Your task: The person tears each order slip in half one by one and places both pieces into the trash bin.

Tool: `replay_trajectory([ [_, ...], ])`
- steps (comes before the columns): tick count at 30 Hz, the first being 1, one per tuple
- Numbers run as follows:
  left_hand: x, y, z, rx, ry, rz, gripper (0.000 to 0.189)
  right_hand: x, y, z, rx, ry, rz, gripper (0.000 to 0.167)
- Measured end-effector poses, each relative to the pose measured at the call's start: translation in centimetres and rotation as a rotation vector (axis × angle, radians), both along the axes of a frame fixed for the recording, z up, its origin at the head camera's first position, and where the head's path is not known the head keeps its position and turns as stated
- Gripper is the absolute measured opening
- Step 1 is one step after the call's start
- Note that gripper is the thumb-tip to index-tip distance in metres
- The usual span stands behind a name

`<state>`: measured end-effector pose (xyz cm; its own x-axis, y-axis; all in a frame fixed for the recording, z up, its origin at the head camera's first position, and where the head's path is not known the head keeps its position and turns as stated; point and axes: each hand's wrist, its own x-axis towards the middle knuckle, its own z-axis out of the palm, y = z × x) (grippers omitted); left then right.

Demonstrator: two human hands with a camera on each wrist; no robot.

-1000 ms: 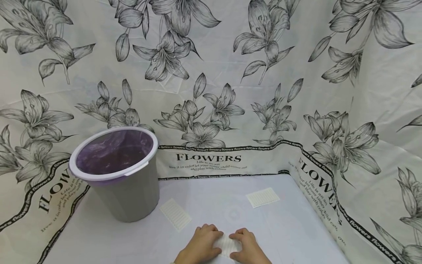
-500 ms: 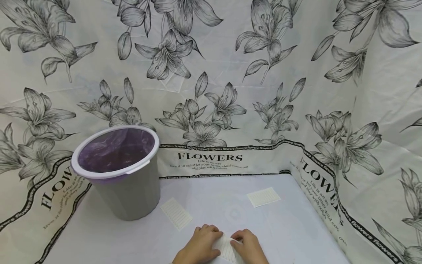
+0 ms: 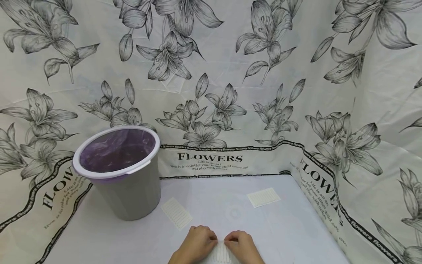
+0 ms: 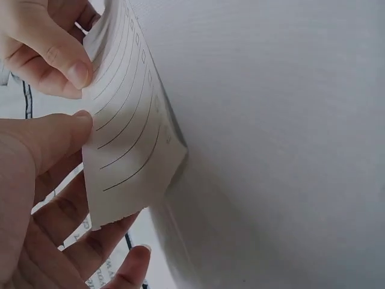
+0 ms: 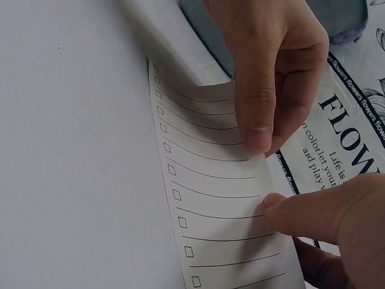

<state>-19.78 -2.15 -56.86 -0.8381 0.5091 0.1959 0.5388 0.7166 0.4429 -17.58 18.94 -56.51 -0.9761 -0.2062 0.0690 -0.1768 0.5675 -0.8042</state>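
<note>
While the head view half a second earlier showed the hands wider apart over the ruled checklist sheet (image 3: 222, 253), it now shows the left hand (image 3: 197, 242) and the right hand (image 3: 243, 246) close together at its far edge, each pinching the paper there. The sheet lies between the hands at the lower margin of the view; a second checklist sheet (image 3: 177, 213) rests flat beyond the left hand, near the grey bin (image 3: 133, 198) with its purple liner (image 3: 115, 152), and a third checklist sheet (image 3: 263, 197) lies flat farther right on the white tabletop (image 3: 296, 234). In the left wrist view, both thumbs press the ruled face near one edge, the left hand's fingers passing behind; the paper bows, its gripped edge raised. In the right wrist view, the column of checkboxes (image 5: 172, 170) follows the edge opposite the thumbs, which stand a little apart, the right hand's fingers being partly hidden beneath the sheet. The change may be read as a shift to a close two-handed hold, suited to working the paper along that edge; no tear or crease there can be made out.
</note>
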Motion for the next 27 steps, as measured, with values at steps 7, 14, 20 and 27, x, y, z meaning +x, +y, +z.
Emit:
replay_trajectory([
  [7, -0.1, -1.1, -0.1, 0.085, -0.017, 0.029, 0.007, 0.0, -0.9, 0.4, 0.003, 0.048, 0.047, 0.007],
  [14, -0.2, -2.2, 0.2, 0.183, -0.103, 0.04, 0.007, -0.2, -1.7, 0.4, -0.013, 0.112, 0.054, 0.01],
  [20, -0.3, -2.7, 0.0, 0.233, -0.126, 0.026, 0.009, -0.4, -2.0, 0.4, -0.016, 0.137, 0.071, 0.009],
  [27, -0.1, -2.9, -0.2, 0.328, -0.053, 0.002, 0.012, -0.8, -2.3, 0.9, -0.068, 0.186, 0.105, 0.01],
])
